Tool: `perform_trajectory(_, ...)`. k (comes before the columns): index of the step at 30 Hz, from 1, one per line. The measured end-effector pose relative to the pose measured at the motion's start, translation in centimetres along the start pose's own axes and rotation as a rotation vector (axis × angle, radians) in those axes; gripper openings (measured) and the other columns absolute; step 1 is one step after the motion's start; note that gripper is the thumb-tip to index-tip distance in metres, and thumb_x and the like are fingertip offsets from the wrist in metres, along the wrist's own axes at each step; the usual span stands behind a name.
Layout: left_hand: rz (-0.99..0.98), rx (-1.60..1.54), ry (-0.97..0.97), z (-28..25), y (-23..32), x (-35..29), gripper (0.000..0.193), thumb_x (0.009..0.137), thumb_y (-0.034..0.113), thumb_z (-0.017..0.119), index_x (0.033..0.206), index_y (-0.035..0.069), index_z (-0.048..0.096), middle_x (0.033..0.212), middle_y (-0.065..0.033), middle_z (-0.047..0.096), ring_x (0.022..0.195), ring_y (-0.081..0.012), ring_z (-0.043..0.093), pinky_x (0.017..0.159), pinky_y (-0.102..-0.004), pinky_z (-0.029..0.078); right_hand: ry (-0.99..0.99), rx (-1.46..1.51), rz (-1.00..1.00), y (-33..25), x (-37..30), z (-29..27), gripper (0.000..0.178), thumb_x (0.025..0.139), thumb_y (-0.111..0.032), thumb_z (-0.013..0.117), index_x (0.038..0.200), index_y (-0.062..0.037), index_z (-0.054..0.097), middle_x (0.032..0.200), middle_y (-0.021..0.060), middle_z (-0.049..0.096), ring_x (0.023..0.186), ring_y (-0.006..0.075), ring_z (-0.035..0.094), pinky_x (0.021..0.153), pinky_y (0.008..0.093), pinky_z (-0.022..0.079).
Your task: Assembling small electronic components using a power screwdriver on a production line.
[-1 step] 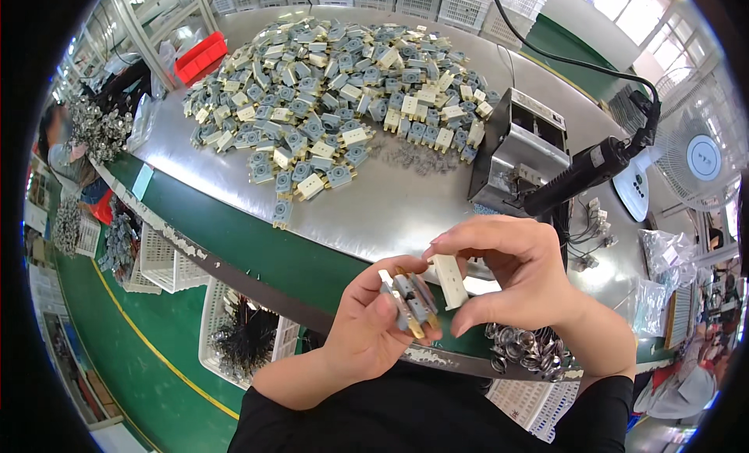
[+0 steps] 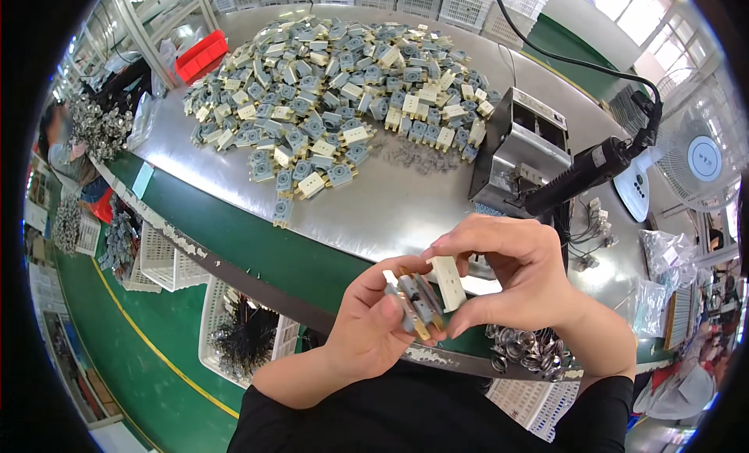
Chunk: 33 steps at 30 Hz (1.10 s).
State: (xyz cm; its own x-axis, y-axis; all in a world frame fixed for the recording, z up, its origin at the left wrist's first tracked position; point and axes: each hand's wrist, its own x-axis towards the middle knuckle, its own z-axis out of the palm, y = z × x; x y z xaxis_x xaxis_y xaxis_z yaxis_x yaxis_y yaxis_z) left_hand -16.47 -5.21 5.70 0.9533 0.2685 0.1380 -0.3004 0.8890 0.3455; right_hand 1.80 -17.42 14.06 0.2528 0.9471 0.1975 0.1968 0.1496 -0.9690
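My left hand (image 2: 368, 324) is closed around several small grey connector blocks with brass-coloured metal tabs (image 2: 417, 301), held side by side between thumb and fingers. Close against them, my right hand (image 2: 521, 275) pinches a cream rectangular connector block (image 2: 449, 283) with small holes in its face, thumb below and fingers above. Whether the cream block touches the grey ones is hard to tell. Both hands are above the near edge of the bench. Beyond them lies a large heap of similar grey and cream connector blocks (image 2: 312, 102) on the metal bench top (image 2: 351, 227).
Right of the heap stands a metal box-shaped fixture (image 2: 519, 141), with a black cylindrical tool (image 2: 581, 176) on a cable beside it. A fan (image 2: 702, 158) is at far right. Shiny metal parts (image 2: 527, 348) lie near my right forearm. A red bin (image 2: 200, 57) sits back left; white baskets (image 2: 209, 320) stand below.
The grey connector blocks in my left hand have shifted very slightly to the right. My right hand keeps its pinch on the cream block.
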Motion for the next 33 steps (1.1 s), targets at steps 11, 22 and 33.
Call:
perform_trajectory(11,-0.024,0.138,0.077,-0.6,0.3,1.2,0.038,0.098,0.018,0.080,0.126,-0.001,0.063,0.114,-0.0130,0.072,0.098,-0.0223,0.073,0.077,-0.0365,0.064,-0.051,-0.151,-0.001,0.0,0.8,0.3,0.062,0.060,-0.009,0.103,0.117,0.0001,0.080,0.114,0.0099,0.080,0.105,0.0209,0.071,0.093,0.0343,0.058)
perform_trajectory(22,-0.024,0.191,0.081,-2.1,0.3,0.2,0.052,0.091,0.028,0.087,0.129,0.002,0.064,0.115,-0.0084,0.074,0.106,-0.0192,0.074,0.091,-0.0357,0.061,-0.073,-0.044,-0.030,1.6,0.6,1.0,0.061,0.061,-0.011,0.104,0.115,0.0011,0.080,0.115,0.0145,0.080,0.108,0.0259,0.073,0.095,0.0364,0.059)
perform_trajectory(33,0.103,0.290,-0.033,-2.9,0.8,0.0,0.040,0.095,0.012,0.083,0.128,-0.002,0.064,0.118,-0.0104,0.071,0.110,-0.0156,0.069,0.091,-0.0305,0.058,-0.077,-0.345,-0.261,0.7,0.9,1.7,0.053,0.077,-0.020,0.097,0.120,0.0029,0.076,0.117,0.0185,0.075,0.102,0.0320,0.073,0.089,0.0394,0.058)
